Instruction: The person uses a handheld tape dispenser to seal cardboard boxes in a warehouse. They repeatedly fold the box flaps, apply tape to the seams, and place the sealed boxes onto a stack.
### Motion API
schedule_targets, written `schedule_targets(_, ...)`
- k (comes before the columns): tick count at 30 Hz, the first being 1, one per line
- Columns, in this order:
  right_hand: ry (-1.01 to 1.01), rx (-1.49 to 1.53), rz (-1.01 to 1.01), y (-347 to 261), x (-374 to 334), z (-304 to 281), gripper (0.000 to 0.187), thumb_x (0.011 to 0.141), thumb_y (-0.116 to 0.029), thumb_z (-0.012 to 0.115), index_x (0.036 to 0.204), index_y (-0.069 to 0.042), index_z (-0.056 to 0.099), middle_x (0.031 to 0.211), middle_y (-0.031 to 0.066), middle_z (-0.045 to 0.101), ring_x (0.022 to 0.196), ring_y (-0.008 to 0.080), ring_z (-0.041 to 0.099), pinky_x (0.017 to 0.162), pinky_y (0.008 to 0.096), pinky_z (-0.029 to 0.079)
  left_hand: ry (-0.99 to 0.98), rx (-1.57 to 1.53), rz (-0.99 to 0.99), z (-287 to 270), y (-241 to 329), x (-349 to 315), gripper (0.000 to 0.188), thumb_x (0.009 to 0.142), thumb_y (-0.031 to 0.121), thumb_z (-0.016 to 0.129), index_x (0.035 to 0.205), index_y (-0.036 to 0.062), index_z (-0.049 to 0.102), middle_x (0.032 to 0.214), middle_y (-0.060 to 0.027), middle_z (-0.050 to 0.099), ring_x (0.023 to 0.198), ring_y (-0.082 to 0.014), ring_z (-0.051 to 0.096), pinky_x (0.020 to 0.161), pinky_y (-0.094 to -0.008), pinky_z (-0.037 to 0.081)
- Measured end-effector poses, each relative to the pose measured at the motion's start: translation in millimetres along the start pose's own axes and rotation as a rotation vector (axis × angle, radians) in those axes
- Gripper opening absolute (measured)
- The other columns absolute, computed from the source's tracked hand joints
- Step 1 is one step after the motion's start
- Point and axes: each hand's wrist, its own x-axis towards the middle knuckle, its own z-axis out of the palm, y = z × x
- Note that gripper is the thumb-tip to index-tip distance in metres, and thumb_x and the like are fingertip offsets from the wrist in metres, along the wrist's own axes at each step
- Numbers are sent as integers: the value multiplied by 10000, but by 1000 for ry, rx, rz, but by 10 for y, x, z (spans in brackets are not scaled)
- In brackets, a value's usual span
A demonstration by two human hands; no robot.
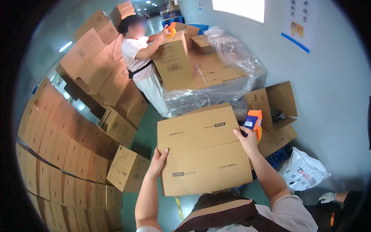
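Observation:
A brown cardboard box (203,150) is in front of me, its top flaps folded together along a seam that runs across it. My left hand (156,161) grips the box's left side, with the thumb along its edge. At the far right corner, my right hand (247,138) is closed around an orange and dark blue tape dispenser (253,120), its thumb touching the box. A yellowish tape roll partly shows beside that hand. Whether tape lies on the seam I cannot tell.
Stacked cartons (65,150) fill the left side; one rabbit-printed carton (123,167) stands nearer. Ahead, a co-worker (139,58) holds another orange tape dispenser over a tall box (172,63), beside a plastic-wrapped pallet load (220,73). Rightward are an open carton (284,100), a white bag (303,170) and a gloved hand (327,197).

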Motion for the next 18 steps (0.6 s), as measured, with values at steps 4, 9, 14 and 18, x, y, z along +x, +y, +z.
schedule_targets(4,39,15,-47,-217,-52,-238,427,734,-316,701,1010,2,629,898,138,647,829,199,612,735,292,464,-72,9,159,155,107,-106,560,904,184,515,1358,36,222,1304,-124,405,1190,-200,395,976,-331,341)
schedule_targets(9,-17,-179,84,236,141,-318,445,747,-313,688,1085,-37,605,989,195,606,930,277,572,795,347,443,-8,163,129,308,-111,169,610,891,189,538,1362,19,190,1302,-159,402,1188,-219,405,964,-339,357)
schedule_targets(14,4,-390,-401,-142,304,-558,622,802,-180,610,1347,-89,325,1181,234,496,1040,341,518,870,379,415,7,159,92,268,-81,227,639,888,226,544,1366,14,178,1284,-169,430,1180,-239,424,974,-333,347)
schedule_targets(18,-524,137,-420,-1103,213,-732,775,774,-61,599,1411,-84,158,1393,174,312,1267,256,344,1010,351,304,8,182,155,229,-245,310,690,876,262,562,1376,13,157,1306,-177,411,1203,-247,405,982,-333,337)
